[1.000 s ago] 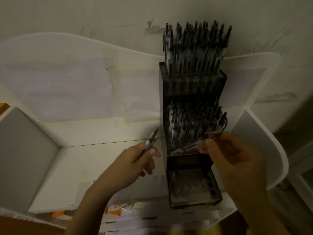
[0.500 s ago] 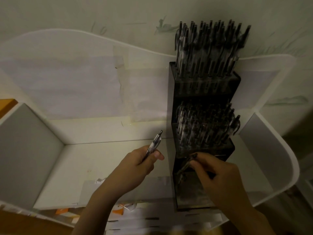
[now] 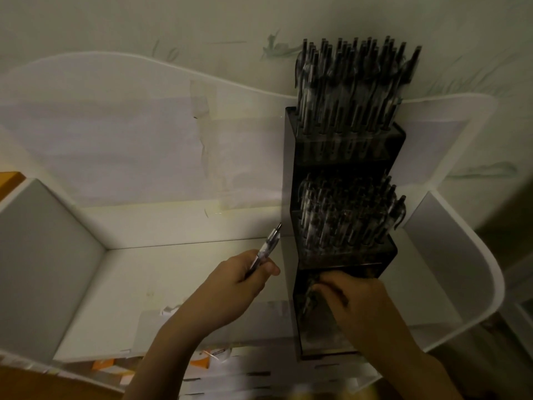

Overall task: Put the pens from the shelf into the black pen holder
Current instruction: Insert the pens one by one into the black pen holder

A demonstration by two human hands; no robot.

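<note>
Now that the right hand point(image 3: 354, 295), lower right of frame, has lowered its pinched pen into the black pen holder point(image 3: 343, 255), the left hand point(image 3: 230, 287) clamps the next pen point(image 3: 266, 246).

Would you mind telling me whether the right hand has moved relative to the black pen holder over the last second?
Yes. The right hand has dropped from the black pen holder's middle tier down to its lowest tier, lowering its pen there.
</note>
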